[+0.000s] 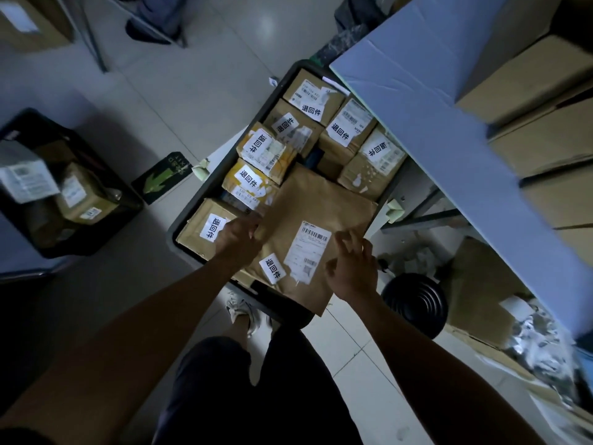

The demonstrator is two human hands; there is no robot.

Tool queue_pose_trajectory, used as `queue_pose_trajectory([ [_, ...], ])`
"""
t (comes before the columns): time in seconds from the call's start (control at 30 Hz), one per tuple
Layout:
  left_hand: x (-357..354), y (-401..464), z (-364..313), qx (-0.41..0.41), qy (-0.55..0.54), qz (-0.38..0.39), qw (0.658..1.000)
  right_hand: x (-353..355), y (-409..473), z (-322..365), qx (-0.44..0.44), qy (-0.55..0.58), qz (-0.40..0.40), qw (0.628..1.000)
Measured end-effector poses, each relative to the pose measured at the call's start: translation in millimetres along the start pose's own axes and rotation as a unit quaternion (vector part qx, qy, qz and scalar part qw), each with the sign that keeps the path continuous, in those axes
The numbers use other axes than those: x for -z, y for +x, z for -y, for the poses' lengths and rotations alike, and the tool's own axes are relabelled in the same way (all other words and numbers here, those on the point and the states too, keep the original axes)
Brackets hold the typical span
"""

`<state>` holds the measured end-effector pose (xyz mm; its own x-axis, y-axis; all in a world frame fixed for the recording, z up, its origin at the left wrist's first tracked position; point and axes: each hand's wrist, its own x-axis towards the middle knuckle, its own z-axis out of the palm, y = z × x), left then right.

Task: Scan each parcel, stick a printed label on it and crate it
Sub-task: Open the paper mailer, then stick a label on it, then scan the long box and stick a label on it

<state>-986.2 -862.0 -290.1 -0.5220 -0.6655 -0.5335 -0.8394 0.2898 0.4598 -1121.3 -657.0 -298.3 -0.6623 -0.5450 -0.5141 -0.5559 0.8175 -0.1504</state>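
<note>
Two hands — left hand [239, 237], right hand [351, 268] — on one envelope [316, 220]; seven boxes [321, 99] crated.

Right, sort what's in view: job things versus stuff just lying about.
Job: brown envelope, its printed label, left hand, right hand, black crate, labelled boxes.
Lying about: black stool, green arrow sign, second crate, stacked cartons.

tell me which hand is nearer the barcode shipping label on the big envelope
Right. The right hand hovers at the barcode shipping label's right edge; the left hand grips the envelope's left edge, farther off.
</note>
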Motion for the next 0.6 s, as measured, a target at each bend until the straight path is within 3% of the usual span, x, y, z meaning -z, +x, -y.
queue_pose_trajectory([
  [0.17, -12.3, -8.4, 4.6, -0.011, 0.031, -0.001, 0.999, 4.1, -1.0, 6.0, 0.014, -0.080, 0.044, 0.996],
  [0.33, -14.3, -18.0, 5.7, -0.026, 0.054, -0.012, 0.998, 13.8, -4.5, 12.1, 0.010, -0.072, 0.032, 0.997],
  [0.47, 0.9, -38.6, 5.1, -0.018, 0.010, -0.028, 0.999, 35.1, -4.8, 31.8, 0.043, -0.052, 0.037, 0.997],
  [0.6, 35.7, -64.5, 15.0, 0.040, -0.066, -0.042, 0.996, 66.9, -5.8, 82.7, 0.105, -0.013, 0.071, 0.992],
])
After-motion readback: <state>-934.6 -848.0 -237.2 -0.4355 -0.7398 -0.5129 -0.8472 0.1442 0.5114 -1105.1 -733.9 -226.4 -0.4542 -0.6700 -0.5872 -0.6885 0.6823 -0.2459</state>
